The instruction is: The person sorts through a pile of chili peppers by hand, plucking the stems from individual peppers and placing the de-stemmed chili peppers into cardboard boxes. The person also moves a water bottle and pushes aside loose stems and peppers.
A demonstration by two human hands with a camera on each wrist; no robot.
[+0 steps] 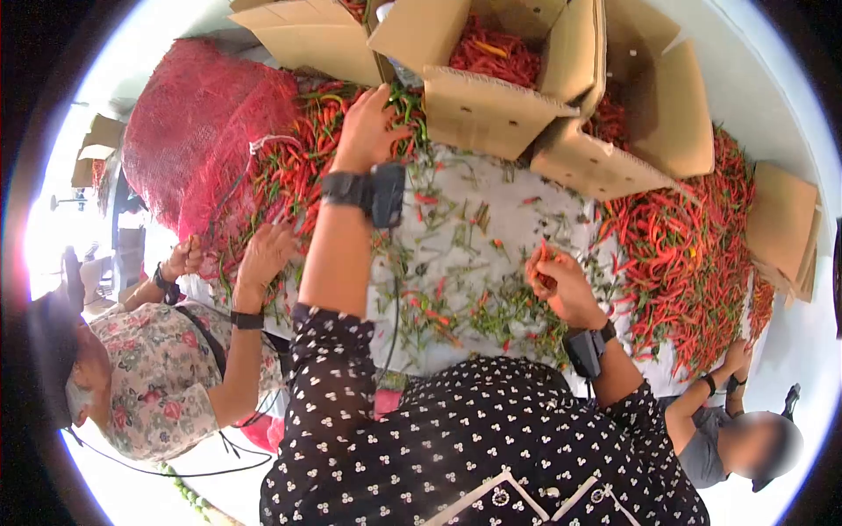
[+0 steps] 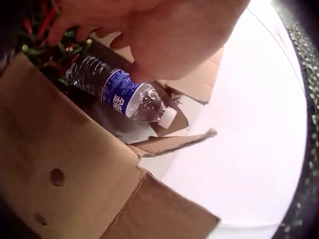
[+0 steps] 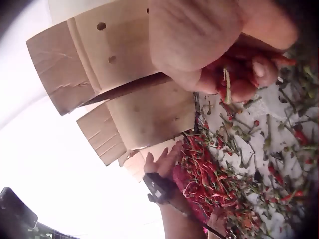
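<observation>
My left hand [image 1: 367,131] reaches out over the far pile of red and green chili peppers [image 1: 320,131], fingers spread and relaxed at its edge. In the left wrist view, the same hand [image 2: 169,35] passes above a clear water bottle [image 2: 119,94] with a blue label and white cap, its fingertips by the chilies. My right hand [image 1: 561,282] is raised over the white work surface [image 1: 474,188], fingers curled round red chili peppers [image 1: 545,279]. Close up, the right hand [image 3: 209,40] shows a pale green stem [image 3: 227,85] sticking out between its fingers.
Open cardboard boxes [image 1: 491,114] holding red chilies stand at the back. A large chili heap [image 1: 693,254] lies at right, a red mesh sack [image 1: 210,123] at far left. Loose stems [image 1: 478,311] litter the surface. One person [image 1: 167,368] works at left, another [image 1: 728,438] at right.
</observation>
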